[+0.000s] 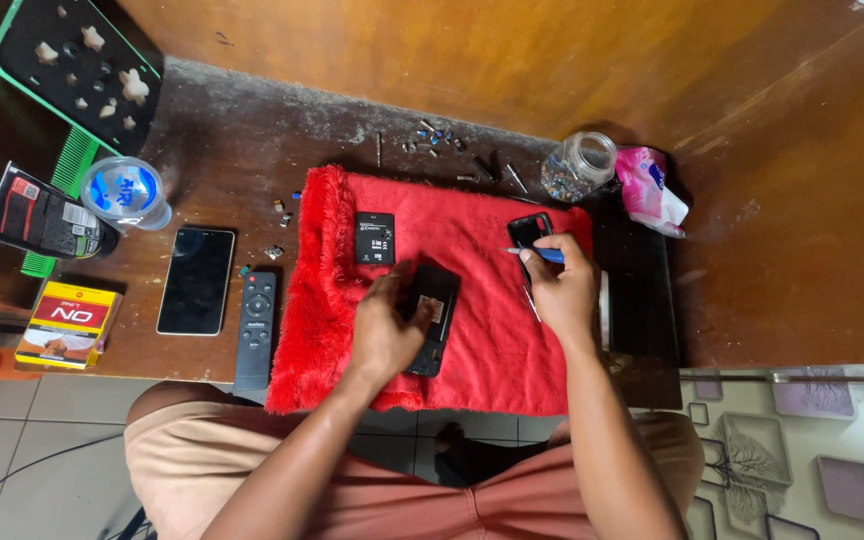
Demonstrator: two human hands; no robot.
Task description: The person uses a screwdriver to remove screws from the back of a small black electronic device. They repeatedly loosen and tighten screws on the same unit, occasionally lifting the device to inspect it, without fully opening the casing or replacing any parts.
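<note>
- Left hand (384, 335): fingers curled around the near-left edge of an opened black phone (432, 315), pinning it flat on the red fluffy cloth (497, 345).
- Opened black phone: lies mid-cloth with its back cover off and its insides exposed; how many screws remain cannot be told.
- Right hand (564, 290): fingers pinched on a blue-handled screwdriver (542, 254), tip pointing left, clear of the phone.
- Small black phone part (529, 232): on the cloth, just beyond the right hand.
- Black battery (375, 238): set aside, far-left on the cloth.
- Loose screws and bits (437, 137): scattered on the table beyond the cloth.
- Clear jar (579, 165): far right.
- Smartphone (196, 280) and remote control (256, 328): left of the cloth.
- Judged state: disassembly well begun, with further work left inside the phone.
</note>
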